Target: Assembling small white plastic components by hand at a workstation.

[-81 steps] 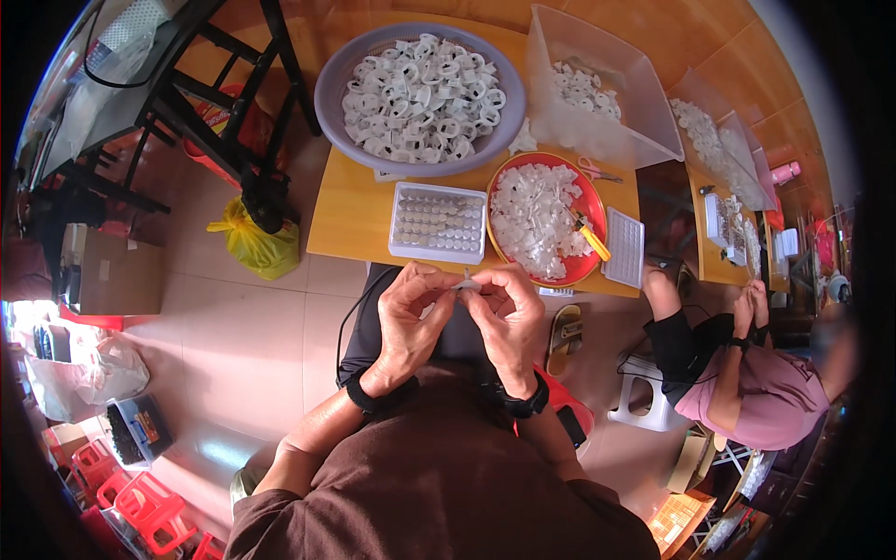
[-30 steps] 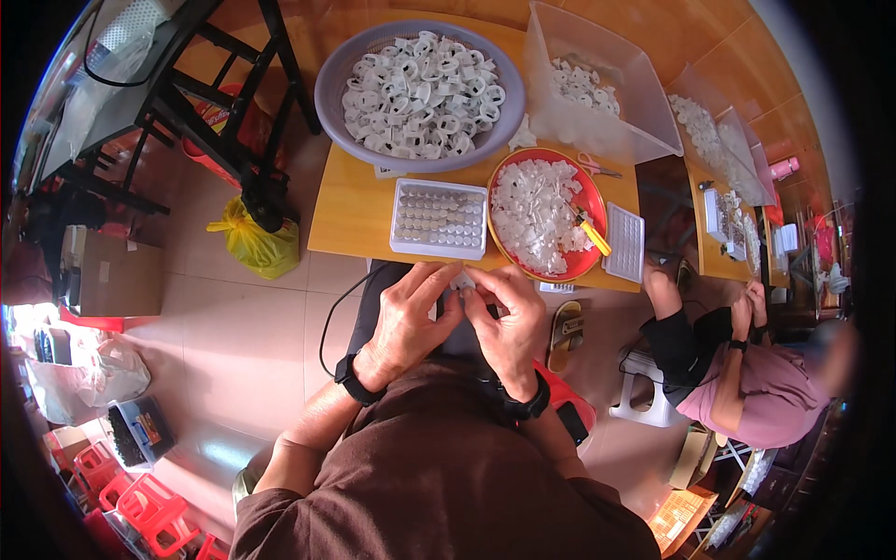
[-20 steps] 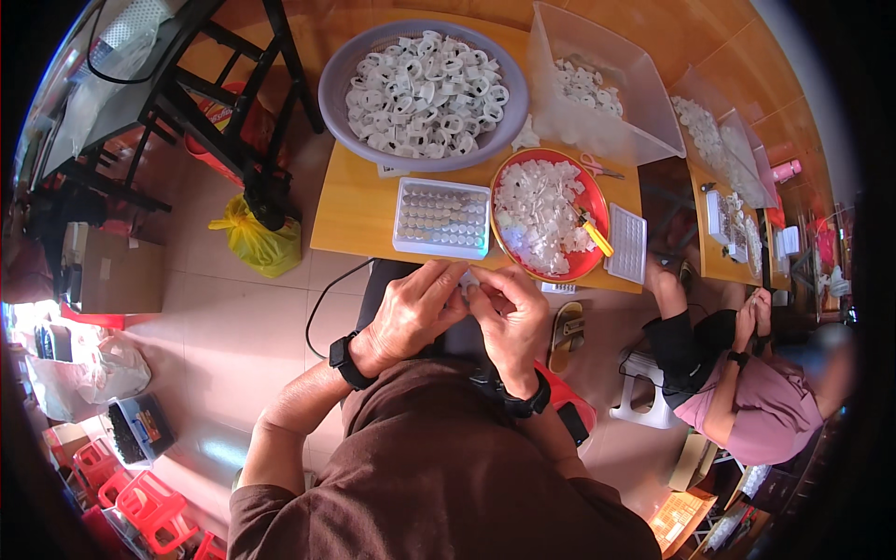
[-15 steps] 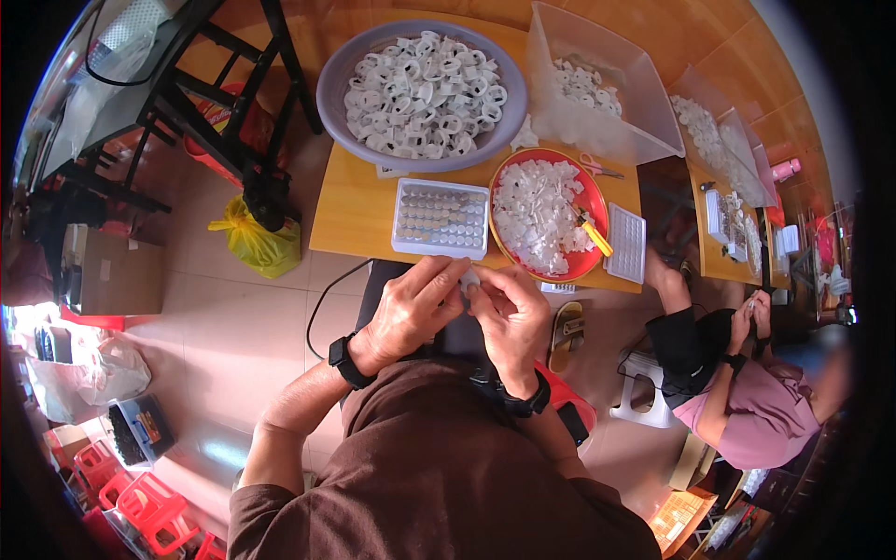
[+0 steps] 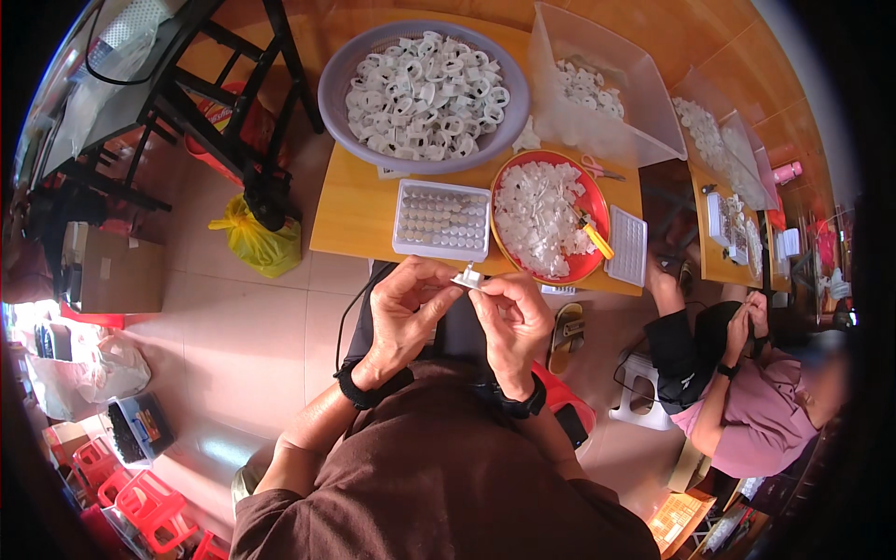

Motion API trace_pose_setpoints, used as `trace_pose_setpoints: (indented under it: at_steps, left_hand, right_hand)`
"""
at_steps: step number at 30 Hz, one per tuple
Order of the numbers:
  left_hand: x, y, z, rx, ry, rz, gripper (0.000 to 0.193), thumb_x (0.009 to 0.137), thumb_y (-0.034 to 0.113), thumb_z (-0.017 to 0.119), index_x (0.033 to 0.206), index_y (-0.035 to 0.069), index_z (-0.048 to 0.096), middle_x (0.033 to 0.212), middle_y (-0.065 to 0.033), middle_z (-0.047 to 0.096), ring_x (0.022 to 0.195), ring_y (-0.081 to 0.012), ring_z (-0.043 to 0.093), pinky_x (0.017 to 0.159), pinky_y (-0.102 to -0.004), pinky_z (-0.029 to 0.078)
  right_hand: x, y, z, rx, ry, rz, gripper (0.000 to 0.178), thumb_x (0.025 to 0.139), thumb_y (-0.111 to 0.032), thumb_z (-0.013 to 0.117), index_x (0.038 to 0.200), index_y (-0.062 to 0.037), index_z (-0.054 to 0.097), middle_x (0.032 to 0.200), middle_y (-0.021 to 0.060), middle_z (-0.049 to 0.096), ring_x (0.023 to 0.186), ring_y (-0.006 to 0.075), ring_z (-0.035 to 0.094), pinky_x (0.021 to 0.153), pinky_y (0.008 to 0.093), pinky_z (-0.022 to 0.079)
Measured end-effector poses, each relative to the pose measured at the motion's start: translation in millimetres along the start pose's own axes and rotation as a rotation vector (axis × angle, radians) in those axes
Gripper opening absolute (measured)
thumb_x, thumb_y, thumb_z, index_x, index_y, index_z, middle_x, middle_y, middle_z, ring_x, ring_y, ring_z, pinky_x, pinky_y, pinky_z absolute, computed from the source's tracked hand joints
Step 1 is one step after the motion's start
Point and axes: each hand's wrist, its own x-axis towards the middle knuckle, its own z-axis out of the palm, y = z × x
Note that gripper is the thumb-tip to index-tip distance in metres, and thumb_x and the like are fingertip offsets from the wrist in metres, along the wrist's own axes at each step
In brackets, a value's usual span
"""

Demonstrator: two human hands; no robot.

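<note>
Between my two hands, over my lap at the table's front edge, is a small white plastic part. My left hand pinches its left end with thumb and fingers. The right end is pinched by my right hand. Just beyond them stands a white tray with rows of small round silvery pieces. To its right, a red bowl holds many small translucent white pieces, with a yellow-handled tool lying on them. A big grey-purple basin behind is heaped with white ring-shaped plastic parts.
At the back right stands a clear bin of white parts, near scissors and another white tray. A co-worker sits at the right. A yellow bag and black metal frame are to the left.
My hands have drawn slightly apart, and the left hand has turned. The white part, mostly covered before, now shows between my fingertips.
</note>
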Motion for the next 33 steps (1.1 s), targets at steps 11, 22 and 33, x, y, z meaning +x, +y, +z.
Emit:
trace_pose_setpoints:
  at_steps: [11,22,33]
  left_hand:
    - [-0.4,6.4,-0.7,0.113,-0.010,0.050,0.014,0.081,-0.009,0.063,0.094,-0.005,0.058,0.097,-0.0076,0.057,0.088,-0.0153,0.063,0.080,-0.0266,0.054]
    - [2.6,10.7,3.7,-0.119,0.004,-0.217,0.020,0.082,-0.008,0.061,0.102,-0.005,0.060,0.097,-0.0082,0.059,0.090,-0.0160,0.064,0.081,-0.0265,0.053]
    - [-3.0,4.6,5.9,0.495,0.030,0.045,0.021,0.076,-0.009,0.062,0.095,-0.003,0.067,0.086,-0.0051,0.058,0.078,-0.0106,0.058,0.070,-0.0218,0.048]
  right_hand:
    - [-0.6,1.2,0.6,-0.054,0.008,-0.085,0.014,0.077,0.005,0.068,0.087,0.0008,0.059,0.080,0.0061,0.062,0.071,0.0113,0.061,0.063,0.0228,0.049]
    - [3.2,-2.5,1.1,0.003,-0.024,0.200,0.017,0.082,0.001,0.064,0.098,-0.0010,0.056,0.084,0.0045,0.062,0.073,0.0108,0.061,0.059,0.0215,0.049]
    - [9.2,-10.3,4.9,-0.363,-0.092,-0.061,0.028,0.072,0.007,0.065,0.098,0.0006,0.061,0.087,0.0100,0.061,0.071,0.0195,0.065,0.063,0.0272,0.053]
